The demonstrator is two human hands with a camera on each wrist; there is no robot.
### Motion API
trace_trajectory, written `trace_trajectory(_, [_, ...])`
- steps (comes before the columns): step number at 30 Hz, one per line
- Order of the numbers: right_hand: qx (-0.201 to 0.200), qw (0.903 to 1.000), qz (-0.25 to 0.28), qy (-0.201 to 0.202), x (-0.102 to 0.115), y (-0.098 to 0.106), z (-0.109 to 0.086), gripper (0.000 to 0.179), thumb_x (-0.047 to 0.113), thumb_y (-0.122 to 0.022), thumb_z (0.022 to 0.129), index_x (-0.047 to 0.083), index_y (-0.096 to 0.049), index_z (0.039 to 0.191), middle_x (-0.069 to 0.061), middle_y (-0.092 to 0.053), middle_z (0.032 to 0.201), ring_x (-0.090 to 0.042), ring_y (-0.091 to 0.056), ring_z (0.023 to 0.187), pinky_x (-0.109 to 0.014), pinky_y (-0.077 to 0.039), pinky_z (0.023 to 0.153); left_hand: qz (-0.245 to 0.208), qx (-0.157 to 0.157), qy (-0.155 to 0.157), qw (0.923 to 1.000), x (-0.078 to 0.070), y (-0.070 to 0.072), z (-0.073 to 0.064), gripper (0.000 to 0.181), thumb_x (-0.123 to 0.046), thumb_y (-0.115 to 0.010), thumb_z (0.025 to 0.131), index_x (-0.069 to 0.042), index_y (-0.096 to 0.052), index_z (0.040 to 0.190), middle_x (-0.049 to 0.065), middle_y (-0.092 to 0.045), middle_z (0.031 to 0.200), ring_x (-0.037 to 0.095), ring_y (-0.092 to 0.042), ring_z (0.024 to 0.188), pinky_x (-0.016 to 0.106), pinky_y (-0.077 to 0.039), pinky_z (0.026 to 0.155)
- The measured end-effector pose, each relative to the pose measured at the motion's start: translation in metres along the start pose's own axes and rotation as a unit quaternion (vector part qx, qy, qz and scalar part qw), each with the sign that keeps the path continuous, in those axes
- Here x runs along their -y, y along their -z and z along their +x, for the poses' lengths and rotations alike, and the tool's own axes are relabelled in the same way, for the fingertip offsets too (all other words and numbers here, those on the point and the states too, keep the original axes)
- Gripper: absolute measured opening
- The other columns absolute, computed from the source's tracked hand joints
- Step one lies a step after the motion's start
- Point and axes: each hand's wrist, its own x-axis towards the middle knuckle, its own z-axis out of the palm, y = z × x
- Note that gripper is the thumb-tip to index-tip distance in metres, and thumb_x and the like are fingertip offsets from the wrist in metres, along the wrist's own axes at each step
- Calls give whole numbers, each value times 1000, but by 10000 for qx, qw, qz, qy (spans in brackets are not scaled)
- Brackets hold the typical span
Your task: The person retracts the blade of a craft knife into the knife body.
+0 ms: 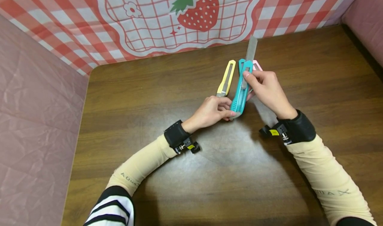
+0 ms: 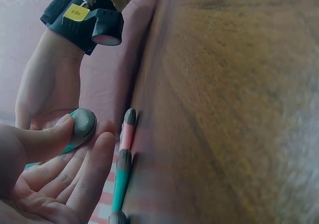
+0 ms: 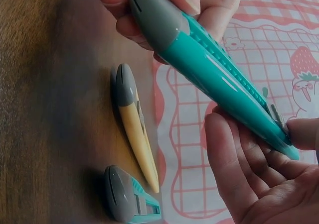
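Note:
Both hands hold a teal utility knife, tilted above the table. My left hand pinches its grey end cap between thumb and fingers. Around the far part of the body curl the fingers of my right hand, its thumb pressing on the slot side. A long metal blade sticks out past the far end. Just left of the held knife lies a yellow utility knife. Behind it are a second teal knife and a pink knife, both partly hidden in the head view.
The brown wooden table reaches back to a red-and-white checked cloth with a strawberry print. Pink fabric hangs at the left side, with more at the far right. Black camera straps circle both wrists.

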Motion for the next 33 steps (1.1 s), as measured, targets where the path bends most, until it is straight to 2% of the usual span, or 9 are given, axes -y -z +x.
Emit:
trace_trajectory(3, [-33,10000,-49,-7,-6,0,1,31,22,-51,96,-4,-64,87,-11,-61,63,-24,-60,48,-15,-51,44,-14,-43,-36,10000,8,-2,3,11,-7,-68,84,0,-63,90,10,-68,77,17,-64,66,30,-59,61])
trace_trajectory(9, [-27,9994,-335,50,-5,-1,0,28,24,-55,95,-2,-64,88,-11,-61,68,-24,-60,51,-15,-50,46,-105,-72,-100,9999,13,-4,3,10,-7,-68,84,-1,-63,90,9,-69,77,17,-65,66,31,-60,61])
trace_trajectory(15, [-24,9989,-452,145,-5,0,0,27,23,-56,94,-2,-65,88,-12,-61,70,-25,-60,52,-14,-49,46,-193,-131,-126,9996,11,-4,3,8,-5,-67,84,0,-63,89,11,-68,76,19,-65,66,33,-60,61])
trace_trajectory(21, [81,9979,-616,182,-5,-3,0,24,22,-60,92,-3,-63,93,-13,-63,74,-25,-59,57,-12,-48,46,-246,-160,25,9996,10,-2,2,10,-3,-67,84,2,-63,92,11,-69,79,14,-65,66,30,-60,62])
trace_trajectory(29, [-258,9991,-227,229,-7,-7,0,17,17,-61,91,0,-64,90,-11,-61,68,-16,-56,50,-14,-49,43,-335,-111,-5,9994,7,3,3,12,-3,-66,84,3,-63,94,14,-68,80,18,-65,68,33,-60,63])
trace_trajectory(33, [-254,9994,-109,215,-5,-8,0,18,17,-59,92,-1,-62,93,-12,-60,69,-16,-56,50,-13,-49,44,-303,-132,-30,9994,6,4,2,13,-4,-67,84,2,-63,95,14,-68,80,19,-65,68,33,-60,63])
